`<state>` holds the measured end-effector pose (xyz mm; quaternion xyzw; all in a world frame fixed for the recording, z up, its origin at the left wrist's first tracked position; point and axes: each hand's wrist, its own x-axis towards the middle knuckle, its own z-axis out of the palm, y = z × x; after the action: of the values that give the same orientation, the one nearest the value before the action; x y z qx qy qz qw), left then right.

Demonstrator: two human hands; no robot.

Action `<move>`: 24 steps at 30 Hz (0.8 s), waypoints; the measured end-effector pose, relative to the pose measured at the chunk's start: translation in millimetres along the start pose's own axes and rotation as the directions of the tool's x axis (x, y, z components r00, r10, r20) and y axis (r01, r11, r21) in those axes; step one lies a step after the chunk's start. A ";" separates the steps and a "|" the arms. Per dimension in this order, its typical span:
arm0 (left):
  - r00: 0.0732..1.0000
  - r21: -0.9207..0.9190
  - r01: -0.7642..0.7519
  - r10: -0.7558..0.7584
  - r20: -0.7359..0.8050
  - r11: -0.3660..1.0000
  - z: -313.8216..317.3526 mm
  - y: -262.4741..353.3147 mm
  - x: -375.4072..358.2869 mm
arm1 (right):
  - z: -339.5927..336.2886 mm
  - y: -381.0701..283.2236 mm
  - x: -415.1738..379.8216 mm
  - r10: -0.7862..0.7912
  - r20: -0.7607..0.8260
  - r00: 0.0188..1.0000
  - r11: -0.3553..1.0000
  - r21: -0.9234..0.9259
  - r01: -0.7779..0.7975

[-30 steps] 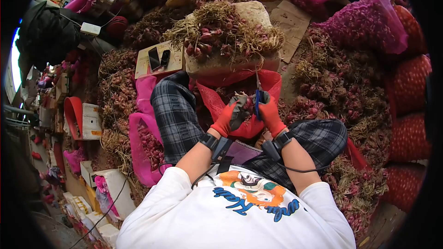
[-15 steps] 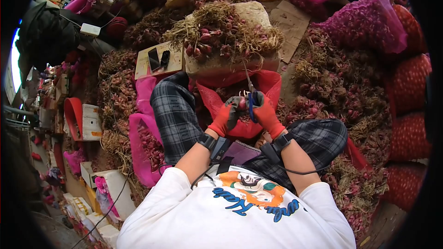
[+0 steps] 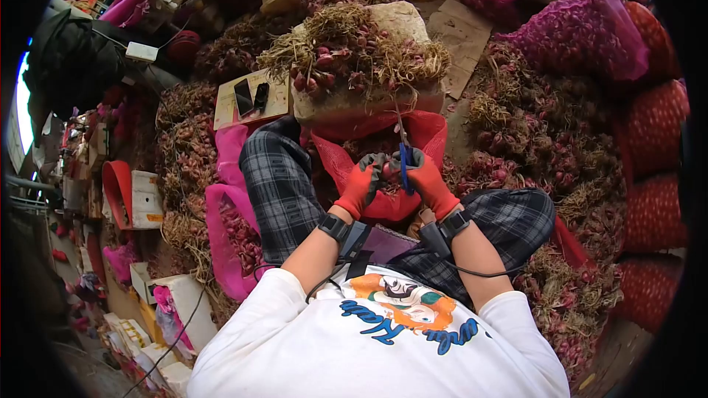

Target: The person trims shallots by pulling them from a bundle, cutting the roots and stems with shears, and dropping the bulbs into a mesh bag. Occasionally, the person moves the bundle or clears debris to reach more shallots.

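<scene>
- Since the earlier frames the scissors [image 3: 403, 156] have swung from pointing toward 1 o'clock to standing nearly upright toward 12 o'clock, and both hands have closed in slightly on each other.
- Left hand [image 3: 363, 184], in a red and grey glove, is curled around a small shallot [image 3: 386, 170], pinching it at the fingertips; the bulb is held up against the blades, apparently so the tops can be trimmed.
- Right hand [image 3: 430, 179], also gloved, is wrapped around the blue scissor handles; whether the blades are open or closed cannot be told at this size.
- Both hands work directly above a red mesh sack [image 3: 383, 149] spread between the knees, placed as though to catch what drops.
- At 12 o'clock of the hands, a block [image 3: 346, 103] carries a heap of untrimmed shallots [image 3: 354, 48] with dry stalks, near at hand for picking.
- At 10 o'clock, a board [image 3: 251, 96] holds two phones, set apart from the produce.
- At 2 to 4 o'clock, filled mesh sacks [image 3: 653, 140] are stacked well away.
- A pink sack [image 3: 232, 228] lies at 8 o'clock beside the left leg.
</scene>
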<state>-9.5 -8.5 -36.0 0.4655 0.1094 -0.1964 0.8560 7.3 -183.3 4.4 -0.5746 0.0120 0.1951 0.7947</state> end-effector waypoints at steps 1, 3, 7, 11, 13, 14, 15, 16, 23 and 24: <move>0.998 0.012 0.007 -0.006 -0.064 1.000 -1.2 -3.8 1.7 | -2.8 5.7 0.8 0.038 -0.020 0.999 0.999 0.033 -0.037; 0.981 0.036 0.022 -0.015 -0.192 0.999 2.9 -5.8 2.2 | -6.0 11.6 1.6 0.115 -0.055 0.992 0.989 0.101 -0.109; 0.997 0.082 0.071 -0.072 0.011 0.994 21.2 -4.4 -6.5 | -5.6 18.7 1.1 -0.044 -0.137 0.990 0.997 -0.061 0.036; 0.999 -0.071 0.005 -0.001 0.051 0.997 24.3 -4.4 -3.8 | 4.2 8.1 -2.8 -0.539 0.033 0.841 0.592 -0.696 0.407; 0.998 -0.051 -0.030 0.032 0.049 0.998 20.6 -6.2 -5.6 | 9.0 1.6 -4.0 -0.521 0.004 0.854 0.564 -0.749 0.347; 0.996 -0.008 -0.065 0.066 0.056 0.998 15.9 -10.4 -3.0 | 9.5 2.0 -1.9 -0.505 -0.042 0.862 0.616 -0.717 0.326; 0.993 0.034 -0.102 0.099 0.064 0.994 10.1 -15.2 0.8 | 9.1 4.1 0.9 -0.486 -0.086 0.870 0.666 -0.681 0.304; 0.996 0.090 -0.078 0.075 0.039 0.993 -0.7 -21.2 5.4 | 8.2 6.7 2.4 -0.462 -0.129 0.878 0.713 -0.642 0.281; 0.981 0.230 -0.160 0.130 0.142 0.960 25.0 21.4 -1.0 | -17.4 4.3 4.9 0.059 -0.071 0.996 0.985 0.169 -0.047; 0.957 0.387 -0.260 0.184 0.223 0.884 30.3 25.0 2.7 | -14.1 3.0 4.1 0.034 -0.052 0.998 0.992 0.125 -0.027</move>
<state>4.0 -22.3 -1.7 0.6254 -0.0665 -0.1565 0.7616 13.0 -194.3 -4.0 -0.5289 0.0546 0.1906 0.8252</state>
